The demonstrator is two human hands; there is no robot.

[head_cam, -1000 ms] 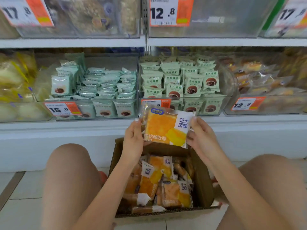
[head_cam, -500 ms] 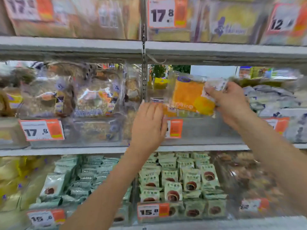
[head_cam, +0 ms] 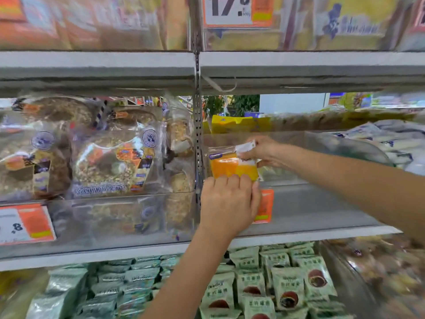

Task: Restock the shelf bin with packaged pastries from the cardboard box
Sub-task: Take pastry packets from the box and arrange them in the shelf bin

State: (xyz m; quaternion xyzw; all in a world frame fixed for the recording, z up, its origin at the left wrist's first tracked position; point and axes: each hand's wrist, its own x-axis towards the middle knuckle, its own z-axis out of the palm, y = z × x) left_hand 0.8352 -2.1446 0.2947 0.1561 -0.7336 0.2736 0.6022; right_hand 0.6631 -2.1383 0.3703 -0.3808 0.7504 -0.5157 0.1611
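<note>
Both hands were up at the middle shelf, setting one orange-and-yellow plastic-wrapped pastry packet (head_cam: pixel 233 165) into the clear plastic shelf bin (head_cam: pixel 322 203). The right hand (head_cam: pixel 264 154), at about two o'clock from the packet, pinched its upper right corner between thumb and fingers. The left hand (head_cam: pixel 227 203), at six o'clock, curled its fingers over the bin's front lip, fingertips touching the packet's lower edge; whether they actually gripped it I could not tell. The packet stood upright at the bin's left end, against the grey slotted metal shelf upright (head_cam: pixel 197 134). The rest of the bin looked bare, so I judged the restocking barely begun, nearly all of it left. The cardboard box was out of sight.
</note>
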